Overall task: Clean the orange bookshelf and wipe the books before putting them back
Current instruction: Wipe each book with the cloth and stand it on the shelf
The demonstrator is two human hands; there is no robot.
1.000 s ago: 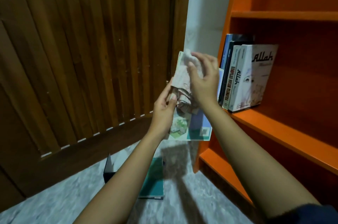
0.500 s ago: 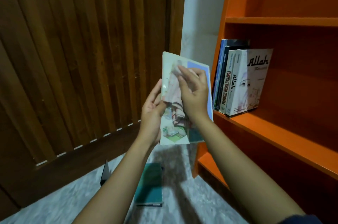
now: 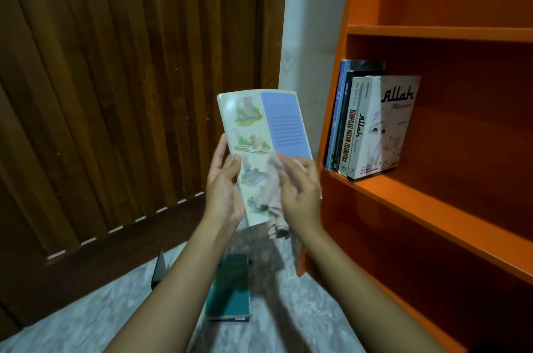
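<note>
I hold a thin book (image 3: pixel 259 127) upright in front of me, its cover pale with small pictures and a blue text panel. My left hand (image 3: pixel 223 189) grips its lower left edge. My right hand (image 3: pixel 300 194) presses a pale patterned cloth (image 3: pixel 275 208) against the lower part of the cover; the cloth hangs below the book. The orange bookshelf (image 3: pixel 432 202) stands on the right. Several books (image 3: pixel 372 124) stand upright at the left end of its middle shelf, the outermost white with the word "Allah".
A green book (image 3: pixel 230 286) lies flat on the marbled floor beneath my arms, with a dark book (image 3: pixel 158 269) standing beside it. A brown slatted wooden door (image 3: pixel 121 93) fills the left. A white wall strip (image 3: pixel 308 44) separates door and shelf.
The cloth in my right hand has slid from the top of the cover down to its lower part, uncovering the upper cover. The book has tilted more upright.
</note>
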